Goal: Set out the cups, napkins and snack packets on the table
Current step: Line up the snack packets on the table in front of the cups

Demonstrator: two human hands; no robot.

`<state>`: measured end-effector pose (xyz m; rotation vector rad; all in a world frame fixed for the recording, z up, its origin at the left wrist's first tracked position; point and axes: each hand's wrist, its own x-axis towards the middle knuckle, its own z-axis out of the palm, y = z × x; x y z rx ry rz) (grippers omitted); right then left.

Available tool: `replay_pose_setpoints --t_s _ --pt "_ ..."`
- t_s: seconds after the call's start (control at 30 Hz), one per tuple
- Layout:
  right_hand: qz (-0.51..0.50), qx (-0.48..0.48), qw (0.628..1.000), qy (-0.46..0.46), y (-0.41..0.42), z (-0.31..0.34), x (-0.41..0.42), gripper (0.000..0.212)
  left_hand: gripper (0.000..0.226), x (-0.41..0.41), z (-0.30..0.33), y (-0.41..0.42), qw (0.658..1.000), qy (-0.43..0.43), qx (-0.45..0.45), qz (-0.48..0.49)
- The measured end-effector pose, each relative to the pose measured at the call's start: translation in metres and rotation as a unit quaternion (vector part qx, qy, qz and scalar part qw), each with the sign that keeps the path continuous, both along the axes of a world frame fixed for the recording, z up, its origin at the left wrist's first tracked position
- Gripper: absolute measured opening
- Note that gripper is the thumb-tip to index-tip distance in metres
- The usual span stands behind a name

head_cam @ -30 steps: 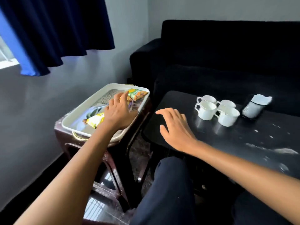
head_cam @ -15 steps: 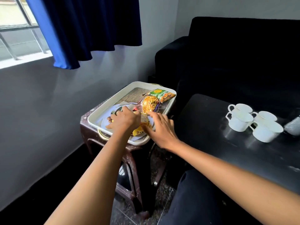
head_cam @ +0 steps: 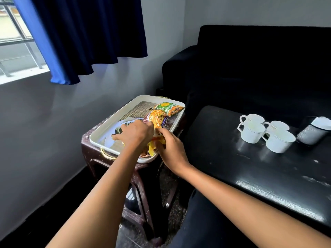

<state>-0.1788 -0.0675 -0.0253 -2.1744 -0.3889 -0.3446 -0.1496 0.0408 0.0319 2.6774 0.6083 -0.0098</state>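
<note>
A white tray [head_cam: 109, 127] sits on a brown plastic stool to the left of the black table [head_cam: 232, 167]. In the tray lie a green snack packet [head_cam: 170, 106], an orange-and-purple packet [head_cam: 158, 119] and a yellow snack packet [head_cam: 151, 149] at its near edge. My left hand [head_cam: 134, 135] rests palm down inside the tray, its fingers curled over things hidden beneath it. My right hand [head_cam: 170, 149] pinches the yellow packet at the tray's near rim. Several white cups [head_cam: 252, 134] stand grouped on the table, beside a napkin holder [head_cam: 312, 132] with white napkins.
A black sofa [head_cam: 250, 68] runs behind the table and tray. The stool [head_cam: 93, 153] stands against a grey wall under a dark blue curtain. My dark-trousered knee is between stool and table. White smears mark the tabletop.
My right hand has left the table, crossed to the tray and closed on the yellow packet. My left hand has shifted toward the tray's near side. The view has turned left.
</note>
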Motion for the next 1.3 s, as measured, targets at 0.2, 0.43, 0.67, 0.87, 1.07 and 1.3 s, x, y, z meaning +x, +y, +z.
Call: replay_pose_setpoints --t_s 0.2,0.43,0.67,0.87,1.07,1.3 --pt "-0.039 0.067 0.997 -0.005 -0.018 0.019 -0.015 0.032 0.039 -0.011 0.012 -0.008 0.997 -0.079 -0.006 -0.022" --pt "-0.097 0.124 0.987 -0.024 -0.058 0.043 -0.039 0.027 0.041 -0.025 0.026 -0.031 0.967 -0.159 -0.107 -0.17" --pt "-0.181 0.118 0.976 -0.007 -0.123 0.053 -0.079 0.03 0.039 -0.06 0.025 -0.067 0.881 -0.091 -0.238 -0.4" --pt "-0.207 0.146 0.967 -0.011 -0.155 0.07 -0.127 0.03 0.074 -0.1 0.021 -0.094 0.836 -0.13 -0.183 -0.5" --pt "-0.216 0.122 0.968 -0.039 -0.157 0.097 -0.167 0.028 0.083 -0.125 0.018 -0.097 0.806 -0.199 -0.206 -0.519" --pt "-0.223 0.109 0.967 -0.049 -0.164 0.123 -0.213 0.027 0.078 -0.152 0.031 -0.103 0.754 -0.232 -0.276 -0.55"
